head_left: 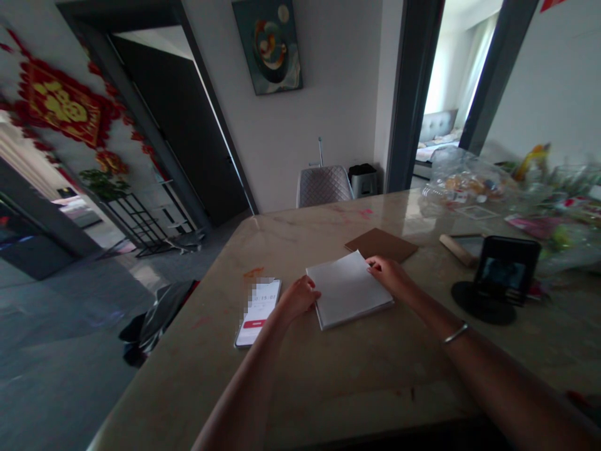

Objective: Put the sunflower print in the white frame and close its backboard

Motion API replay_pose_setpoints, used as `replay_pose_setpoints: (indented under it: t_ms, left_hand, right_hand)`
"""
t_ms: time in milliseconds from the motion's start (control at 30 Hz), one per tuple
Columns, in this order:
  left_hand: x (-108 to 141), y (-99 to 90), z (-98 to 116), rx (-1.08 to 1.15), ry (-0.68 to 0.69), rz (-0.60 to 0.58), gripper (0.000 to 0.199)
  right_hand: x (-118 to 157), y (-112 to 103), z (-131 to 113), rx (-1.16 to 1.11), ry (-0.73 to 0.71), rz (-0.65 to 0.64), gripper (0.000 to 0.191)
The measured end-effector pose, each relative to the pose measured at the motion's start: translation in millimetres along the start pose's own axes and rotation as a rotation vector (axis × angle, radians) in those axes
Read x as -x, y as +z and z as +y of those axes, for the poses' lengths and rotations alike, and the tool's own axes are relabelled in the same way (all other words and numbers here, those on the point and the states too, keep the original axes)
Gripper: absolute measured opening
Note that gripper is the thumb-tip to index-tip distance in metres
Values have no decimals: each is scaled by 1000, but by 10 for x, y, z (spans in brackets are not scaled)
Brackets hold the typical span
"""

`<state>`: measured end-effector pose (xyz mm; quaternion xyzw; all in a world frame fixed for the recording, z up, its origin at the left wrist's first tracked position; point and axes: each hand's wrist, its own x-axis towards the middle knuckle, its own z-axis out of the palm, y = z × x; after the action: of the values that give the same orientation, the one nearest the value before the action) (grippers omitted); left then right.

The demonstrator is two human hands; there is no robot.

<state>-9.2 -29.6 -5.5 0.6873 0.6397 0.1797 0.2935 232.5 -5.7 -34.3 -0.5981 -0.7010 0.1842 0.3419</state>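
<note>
White paper stack (350, 289) lies on a marble countertop (328, 388), between both hands. Left hand (300, 299) rests against the stack's left edge, and right hand (387, 277) curls over its upper right edge. Whether either hand pinches the sheets cannot be told. Just beyond the stack lies a brown card (381, 245), and a smartphone (257, 313) sits beside the left hand.

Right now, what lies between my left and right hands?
The head view shows a white stack of paper between your left hand and right hand, both touching it.
</note>
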Motion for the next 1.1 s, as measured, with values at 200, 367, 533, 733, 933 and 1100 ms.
replay_pose_setpoints:
  t_ms: [200,367,533,733,933,1100]
  left_hand:
    - [-15,9,-29,-5,33,50,21]
    - [-8,-6,6,-201,30,-3,38]
    - [-24,12,-8,-301,78,8,38]
    - [-38,36,-20,-334,80,30,41]
    - [-9,26,17,-367,13,50,41]
    - [-15,12,14,-413,-8,78,41]
  right_hand:
    - [11,11,11,-12,-64,-18,24]
    - [5,24,42,7,-62,-40,25]
    - [15,36,20,170,-94,-62,24]
    - [100,44,-126,481,-196,-76,29]
    - [129,51,-167,480,-218,-52,25]
    - [117,58,-93,416,-211,-51,23]
